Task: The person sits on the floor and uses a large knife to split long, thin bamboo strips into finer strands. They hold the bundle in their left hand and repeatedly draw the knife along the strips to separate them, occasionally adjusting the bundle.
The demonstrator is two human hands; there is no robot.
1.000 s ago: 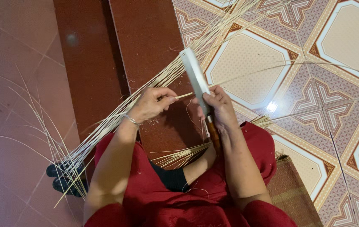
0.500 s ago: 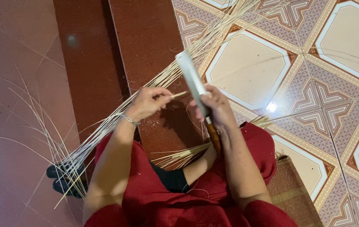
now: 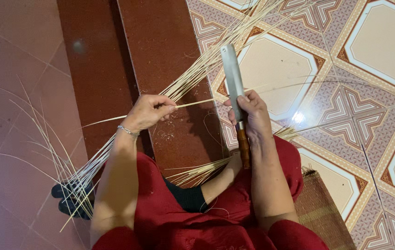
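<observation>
The person sits with both hands raised in front of the body, above a dark red step [image 3: 160, 51] and a patterned tile floor [image 3: 368, 92].

Right hand [image 3: 253, 113]: closed around a long knife [image 3: 233, 78]. The fingers wrap the lower end of the flat grey blade just above the brown wooden handle [image 3: 244, 148], which runs down along the inner wrist. The blade points up and away from the hand, slightly tilted to the left.

Left hand [image 3: 149, 111]: closed in a pinch. Thumb and fingertips grip a single thin pale strip [image 3: 192, 103] — the strip runs from the left hand across to the right, where it meets the blade just beside the right thumb. A thin metal bracelet [image 3: 128, 131] sits on the left wrist.

A long bundle of pale reed strips [image 3: 192, 76] lies diagonally beneath the left hand. Its upper end extends past the knife tip over the tiles; its lower end fans out behind the left elbow, over a dark shoe [image 3: 70, 201]. A second, shorter sheaf of strips [image 3: 197, 172] lies across the lap, below and between the two hands.

The person wears a dark red garment [image 3: 169, 217]. A woven mat [image 3: 320, 208] lies on the floor just beside the right forearm.
</observation>
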